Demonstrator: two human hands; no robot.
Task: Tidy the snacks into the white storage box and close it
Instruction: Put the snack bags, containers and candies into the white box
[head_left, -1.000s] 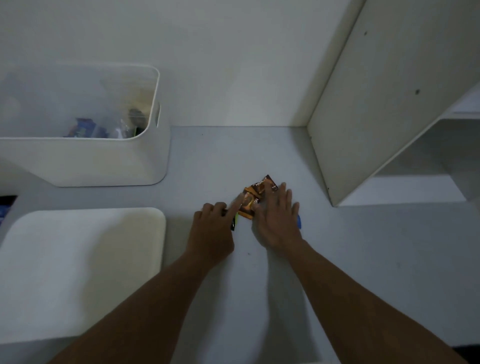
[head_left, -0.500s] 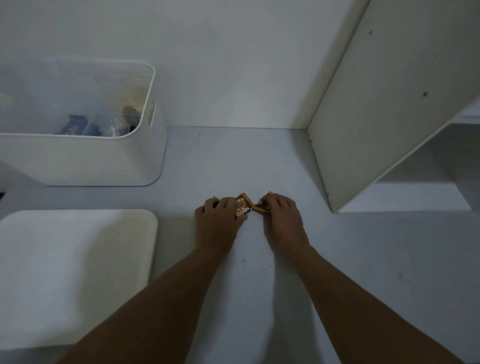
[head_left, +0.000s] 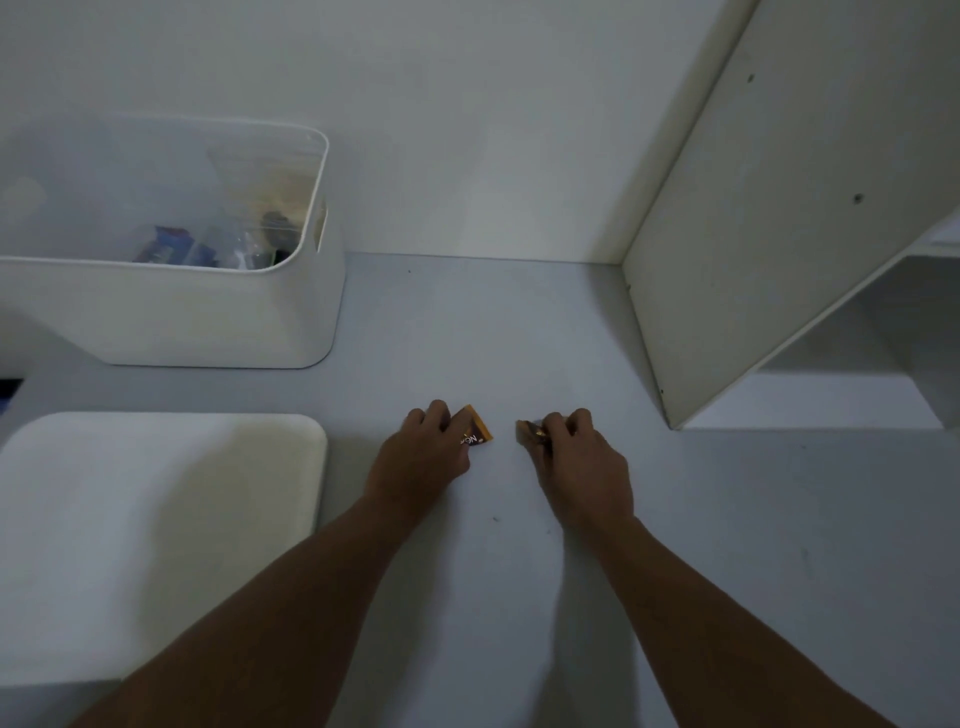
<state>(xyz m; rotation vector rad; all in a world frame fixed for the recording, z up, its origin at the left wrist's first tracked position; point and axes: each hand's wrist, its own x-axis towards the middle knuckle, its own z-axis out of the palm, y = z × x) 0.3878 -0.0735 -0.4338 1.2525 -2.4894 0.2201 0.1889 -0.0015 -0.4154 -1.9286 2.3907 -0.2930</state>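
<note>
Left hand (head_left: 423, 457) clenched on orange snack packet (head_left: 475, 430), right hand (head_left: 576, 457) clenched on brown snack packet (head_left: 530, 431), both low over the grey table (head_left: 467, 332), open white storage box (head_left: 218, 312) far left, lid (head_left: 156, 519) beside it.

Two hands, two orange snack packets (head_left: 475, 428) (head_left: 530, 432) (one per hand), one white storage box (head_left: 208, 317), one lid (head_left: 156, 519).

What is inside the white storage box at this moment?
Inside the open white storage box, blue wrappers, clear packaging and a dark item lie near its right end. The front wall hides the floor and anything lower.
</note>
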